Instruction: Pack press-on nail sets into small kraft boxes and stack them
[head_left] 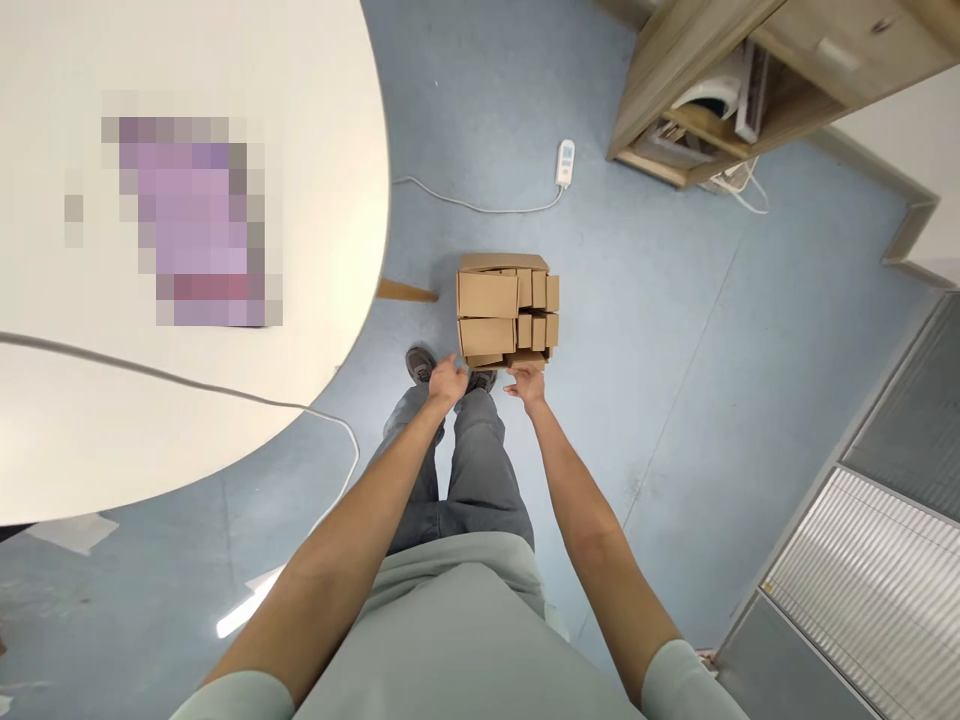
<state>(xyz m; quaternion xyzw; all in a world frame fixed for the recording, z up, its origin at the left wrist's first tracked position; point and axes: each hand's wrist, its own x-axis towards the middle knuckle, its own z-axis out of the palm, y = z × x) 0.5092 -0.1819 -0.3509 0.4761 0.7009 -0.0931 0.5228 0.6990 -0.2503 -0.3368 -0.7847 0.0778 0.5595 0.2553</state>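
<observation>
A brown cardboard box (501,262) stands on the floor just beyond my shoes, its top uncovered. Packed inside it are several smaller cardboard boxes: larger ones (487,296) on the left, narrow ones (538,290) on the right. My left hand (448,379) is at the box's near left corner, fingers apart and stretched toward it. At the near right edge is my right hand (527,383), its thumb and fingers spread. Whether either hand touches the cardboard is hard to make out. Neither hand visibly holds anything.
A round white table (322,250) fills the left, one wooden leg (407,291) near the box. Beyond the box a white power strip (565,163) lies on its cord. A wooden cabinet (637,110) stands at the upper right. My shoes (421,364) are close to the box.
</observation>
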